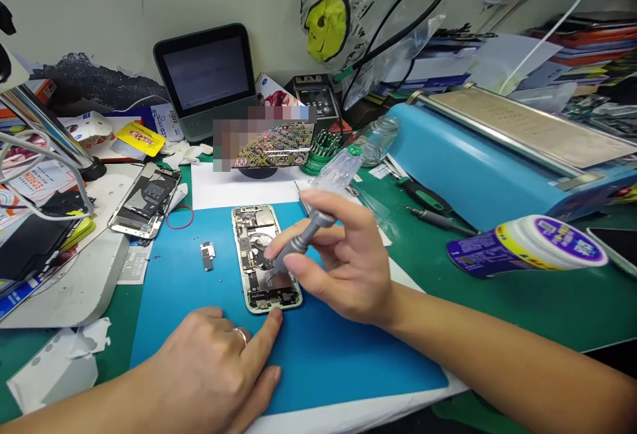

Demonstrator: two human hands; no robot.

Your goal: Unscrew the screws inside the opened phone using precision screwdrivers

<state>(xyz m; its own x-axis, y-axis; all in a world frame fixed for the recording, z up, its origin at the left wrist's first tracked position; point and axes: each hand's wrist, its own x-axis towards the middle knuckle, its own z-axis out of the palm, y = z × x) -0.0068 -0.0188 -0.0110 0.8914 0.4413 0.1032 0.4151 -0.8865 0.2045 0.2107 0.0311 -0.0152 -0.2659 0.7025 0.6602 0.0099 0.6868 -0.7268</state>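
Observation:
An opened smartphone point(245, 261) lies on a blue mat point(179, 288) with its circuit boards and inner parts exposed. My right hand point(354, 263) holds a grey screwdriver point(298, 243) between its fingers, tilted down over the lower half of the phone. The tip is hard to make out against the parts. At the phone's bottom edge rests the outstretched index finger of my left hand point(213, 354). That hand holds nothing, and its other fingers are loosely bent. A small metal bracket point(207, 256) lies on the mat left of the phone, with tiny screws near it.
Another opened phone point(149, 198) lies at the left on a white device. Behind the mat stand a monitor point(273, 145), a tablet-like screen point(206, 75) and a green bit holder point(323, 152). To the right are a blue machine point(462, 162) and a purple-white tub point(522, 248).

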